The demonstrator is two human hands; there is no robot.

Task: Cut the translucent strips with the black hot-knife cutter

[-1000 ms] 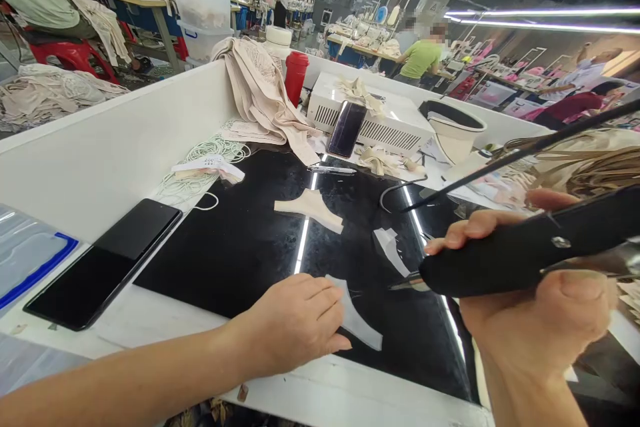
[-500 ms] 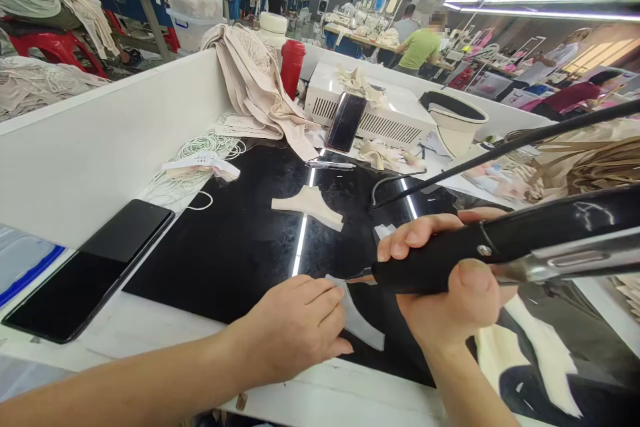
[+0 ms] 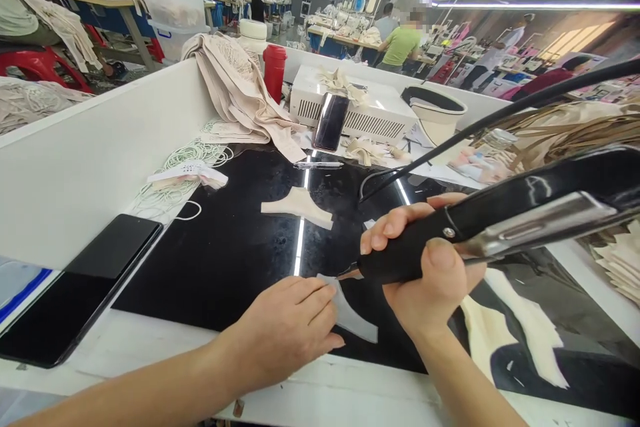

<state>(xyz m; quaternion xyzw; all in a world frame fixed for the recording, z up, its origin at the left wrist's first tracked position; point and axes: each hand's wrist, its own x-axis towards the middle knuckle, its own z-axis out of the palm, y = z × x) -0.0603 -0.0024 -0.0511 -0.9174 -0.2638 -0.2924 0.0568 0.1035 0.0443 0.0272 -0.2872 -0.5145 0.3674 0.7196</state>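
Note:
My left hand (image 3: 290, 337) has its fingers closed together on the upper end of a grey curved piece (image 3: 357, 320), holding it against the glossy black work surface (image 3: 225, 253). My right hand (image 3: 430, 280) is wrapped round the black handle of a corded hand tool (image 3: 400, 250) with a metal lever (image 3: 540, 223). Its thin tip reaches the grey piece's edge beside my left fingertips; exact contact cannot be made out. Beyond my hands lies a cream curved fabric piece (image 3: 297, 205). More cream cut pieces (image 3: 487, 330) lie right of my right wrist.
A large phone (image 3: 80, 287) lies at left, near tangled pale cord (image 3: 190, 160). Behind stand folded beige fabric (image 3: 235, 93), a red bottle (image 3: 275, 73), a vented white box (image 3: 360, 113) and an upright phone (image 3: 330, 121). The tool's black cable (image 3: 480, 130) crosses the right side. People work farther back.
The view has shifted slightly. The tool tip is still by the grey piece's edge, and the tool is turned a little. Both hands keep their hold.

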